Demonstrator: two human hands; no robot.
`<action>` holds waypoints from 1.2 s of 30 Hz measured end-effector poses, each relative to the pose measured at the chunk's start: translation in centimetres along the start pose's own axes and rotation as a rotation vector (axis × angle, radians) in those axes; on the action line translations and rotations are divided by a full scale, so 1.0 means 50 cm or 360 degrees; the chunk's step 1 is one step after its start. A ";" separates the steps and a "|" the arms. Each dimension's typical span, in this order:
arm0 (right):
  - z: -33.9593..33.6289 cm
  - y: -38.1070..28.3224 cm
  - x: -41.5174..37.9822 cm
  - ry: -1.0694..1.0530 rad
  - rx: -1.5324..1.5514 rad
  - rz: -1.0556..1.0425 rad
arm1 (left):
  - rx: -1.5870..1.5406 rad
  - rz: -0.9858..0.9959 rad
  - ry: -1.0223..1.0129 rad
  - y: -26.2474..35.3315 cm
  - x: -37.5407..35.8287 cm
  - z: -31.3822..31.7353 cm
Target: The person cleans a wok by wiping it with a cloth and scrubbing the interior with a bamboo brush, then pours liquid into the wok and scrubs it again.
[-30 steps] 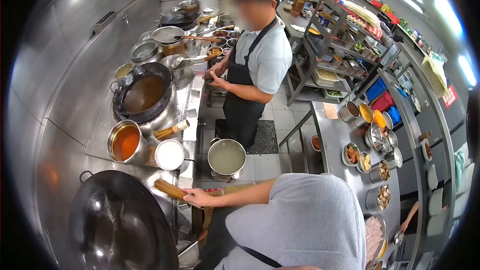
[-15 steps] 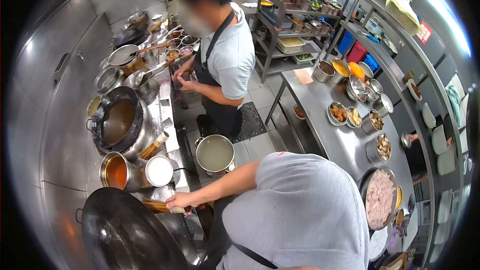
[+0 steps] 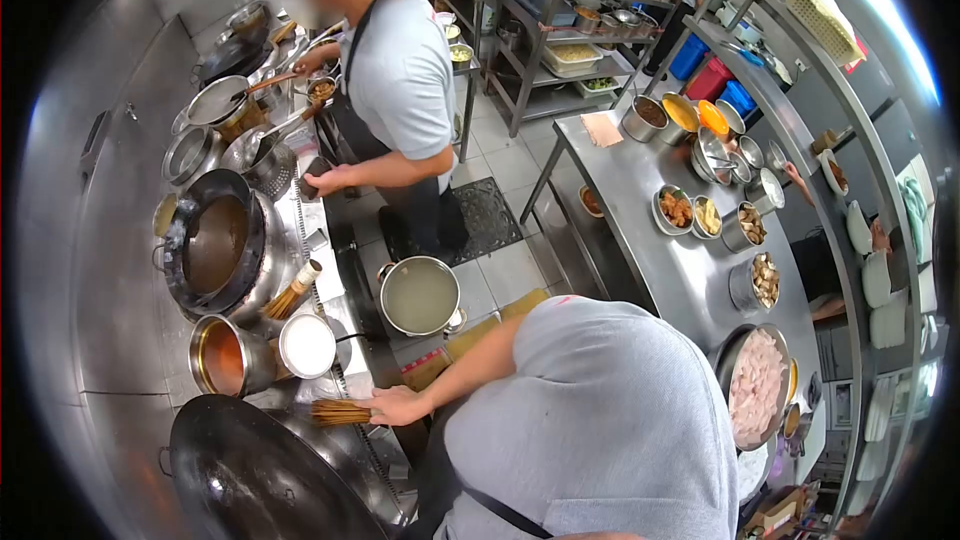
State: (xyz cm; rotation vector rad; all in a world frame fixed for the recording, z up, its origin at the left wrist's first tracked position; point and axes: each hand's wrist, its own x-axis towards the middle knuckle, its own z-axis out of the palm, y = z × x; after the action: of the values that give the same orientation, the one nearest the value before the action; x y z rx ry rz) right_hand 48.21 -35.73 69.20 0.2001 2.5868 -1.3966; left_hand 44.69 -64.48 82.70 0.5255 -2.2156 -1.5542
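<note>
My left hand [image 3: 398,406] is closed around the handle of a bamboo wok brush [image 3: 335,412]. The brush lies flat, its bristles pointing left over the steel rim beside a large empty black wok [image 3: 255,470] at the lower left. My grey sleeve and shoulder fill the lower middle of the view. No part of my right hand shows.
A co-worker in an apron [image 3: 395,80] stands at the far stove. Along the range sit a wok of brown liquid [image 3: 215,240], a second brush [image 3: 290,290], an orange sauce pot [image 3: 222,355] and a white lid [image 3: 307,345]. A stockpot [image 3: 420,295] blocks the aisle; steel table [image 3: 640,240] at right.
My left hand has carried the brush down and laid it level by the black wok's rim. The co-worker has stepped farther along the stove and reaches toward the far pots.
</note>
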 end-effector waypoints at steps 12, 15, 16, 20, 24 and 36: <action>0.033 0.094 0.212 -0.0169 -0.0762 -0.0397 | -0.0425 -0.0320 0.0672 -0.162 -0.082 -0.299; -0.004 0.077 0.235 -0.0506 -0.0837 -0.0393 | -0.0740 -0.0341 0.0993 -0.171 -0.166 -0.325; 0.022 0.100 0.254 -0.0426 -0.0804 -0.0263 | -0.0870 -0.0330 0.1032 -0.140 -0.176 -0.299; 0.041 0.112 0.291 -0.0378 -0.0865 -0.0360 | -0.1126 -0.0336 0.1182 -0.062 -0.201 -0.215; 0.049 0.107 0.304 -0.0371 -0.0961 -0.0243 | -0.1367 -0.0290 0.1185 -0.085 -0.208 -0.160; 0.039 0.053 0.188 -0.0011 -0.0823 -0.0622 | -0.1605 -0.0134 0.1224 -0.054 -0.217 0.047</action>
State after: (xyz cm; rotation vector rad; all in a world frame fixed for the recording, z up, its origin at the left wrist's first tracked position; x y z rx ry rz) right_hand 39.86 -35.68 63.78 -0.4034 2.9767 -0.7568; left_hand 53.00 -57.95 78.37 0.7007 -0.7199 -1.8285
